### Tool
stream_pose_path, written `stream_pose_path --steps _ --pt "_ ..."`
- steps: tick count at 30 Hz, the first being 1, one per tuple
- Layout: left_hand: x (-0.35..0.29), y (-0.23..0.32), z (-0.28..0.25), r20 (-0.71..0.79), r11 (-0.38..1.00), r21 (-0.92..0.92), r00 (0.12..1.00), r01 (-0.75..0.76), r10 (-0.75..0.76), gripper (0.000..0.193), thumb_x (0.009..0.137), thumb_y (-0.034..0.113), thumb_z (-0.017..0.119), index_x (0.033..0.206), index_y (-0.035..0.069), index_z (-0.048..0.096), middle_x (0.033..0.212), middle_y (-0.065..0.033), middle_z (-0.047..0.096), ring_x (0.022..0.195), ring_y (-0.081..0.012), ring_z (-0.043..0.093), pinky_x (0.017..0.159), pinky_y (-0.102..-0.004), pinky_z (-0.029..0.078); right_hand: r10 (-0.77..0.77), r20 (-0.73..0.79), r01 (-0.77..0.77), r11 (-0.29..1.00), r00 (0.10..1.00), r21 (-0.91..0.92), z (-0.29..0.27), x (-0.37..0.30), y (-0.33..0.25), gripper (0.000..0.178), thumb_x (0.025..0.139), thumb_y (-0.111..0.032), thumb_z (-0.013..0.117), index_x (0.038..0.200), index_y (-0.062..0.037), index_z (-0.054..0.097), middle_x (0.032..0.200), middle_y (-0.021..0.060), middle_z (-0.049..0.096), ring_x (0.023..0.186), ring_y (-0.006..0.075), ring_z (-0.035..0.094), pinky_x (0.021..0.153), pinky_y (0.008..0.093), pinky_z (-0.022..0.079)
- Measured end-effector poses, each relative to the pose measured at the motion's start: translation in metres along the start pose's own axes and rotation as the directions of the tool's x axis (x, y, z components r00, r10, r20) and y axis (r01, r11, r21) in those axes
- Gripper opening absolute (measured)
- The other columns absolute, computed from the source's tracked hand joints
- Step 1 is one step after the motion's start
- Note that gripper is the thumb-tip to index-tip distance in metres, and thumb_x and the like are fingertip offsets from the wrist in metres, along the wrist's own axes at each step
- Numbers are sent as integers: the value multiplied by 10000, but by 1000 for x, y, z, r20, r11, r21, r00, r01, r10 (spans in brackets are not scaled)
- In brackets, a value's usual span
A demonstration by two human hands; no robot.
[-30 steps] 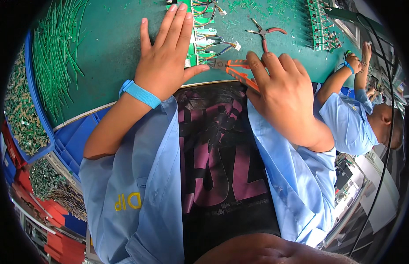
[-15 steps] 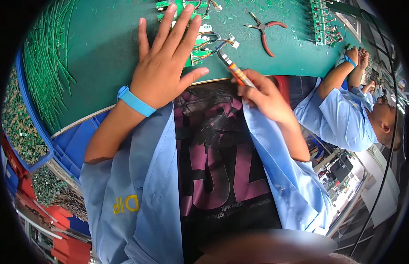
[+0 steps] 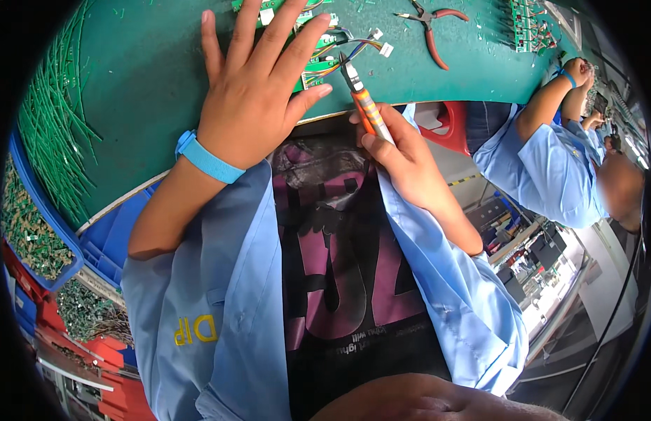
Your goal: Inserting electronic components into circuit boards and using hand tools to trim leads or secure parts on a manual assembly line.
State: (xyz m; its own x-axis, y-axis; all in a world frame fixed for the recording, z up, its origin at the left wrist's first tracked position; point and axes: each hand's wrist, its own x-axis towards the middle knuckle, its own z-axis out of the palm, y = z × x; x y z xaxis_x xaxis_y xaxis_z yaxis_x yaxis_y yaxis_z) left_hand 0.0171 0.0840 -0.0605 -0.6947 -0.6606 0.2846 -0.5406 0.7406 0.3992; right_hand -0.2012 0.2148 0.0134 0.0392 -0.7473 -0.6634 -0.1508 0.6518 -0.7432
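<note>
My left hand [image 3: 252, 98] is spread flat, fingers apart, over small green circuit boards [image 3: 313, 78] near the mat's front edge, and hides part of them. Thin coloured wires with white connectors [image 3: 385, 50] stick out from the boards to the right. My right hand [image 3: 402, 151] is wrapped round cutters [image 3: 368, 107] with orange and grey handles. Their dark jaws point away from me, at the wires beside the nearest board; whether they touch a wire I cannot tell.
Red-handled pliers [image 3: 432, 41] lie on the green mat [image 3: 150, 84], right of the boards. Long green wires [image 3: 55, 119] are heaped at left, above a blue bin [image 3: 41, 231] of small parts. More boards [image 3: 527, 28] stand at far right, near a co-worker [image 3: 550, 154].
The cutters' jaws have moved left and away from me, closer to the boards' wires. My left hand stays spread over the boards. The whole view has shifted slightly.
</note>
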Motion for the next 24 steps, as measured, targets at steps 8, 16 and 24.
stream_pose_path --steps 8,16,24 --pt "-1 2 -2 -8 1000 -6 1000 7 -7 738 978 378 737 1601 61 498 1807 -177 273 1670 -523 125 1236 -837 57 -60 -61 61 998 996 11 10 6 13 297 1024 -115 570 1299 -28 637 989 27 610 844 117 502 791 249 389" --pt "-2 1 -1 -37 1000 1 999 -1 1 721 958 342 768 1576 63 522 1797 -162 296 1673 -503 139 1240 -833 61 -109 -151 105 994 982 -33 17 9 22 316 1026 -133 575 1318 -34 642 938 16 606 807 110 487 746 232 355" --pt "-4 2 -2 -35 999 -38 999 8 -9 734 937 325 794 1572 70 529 1788 -158 313 1674 -500 145 1238 -840 58 -13 -10 15 986 1000 167 9 17 9 305 1011 -124 569 1289 -29 651 943 38 641 809 127 566 719 250 441"
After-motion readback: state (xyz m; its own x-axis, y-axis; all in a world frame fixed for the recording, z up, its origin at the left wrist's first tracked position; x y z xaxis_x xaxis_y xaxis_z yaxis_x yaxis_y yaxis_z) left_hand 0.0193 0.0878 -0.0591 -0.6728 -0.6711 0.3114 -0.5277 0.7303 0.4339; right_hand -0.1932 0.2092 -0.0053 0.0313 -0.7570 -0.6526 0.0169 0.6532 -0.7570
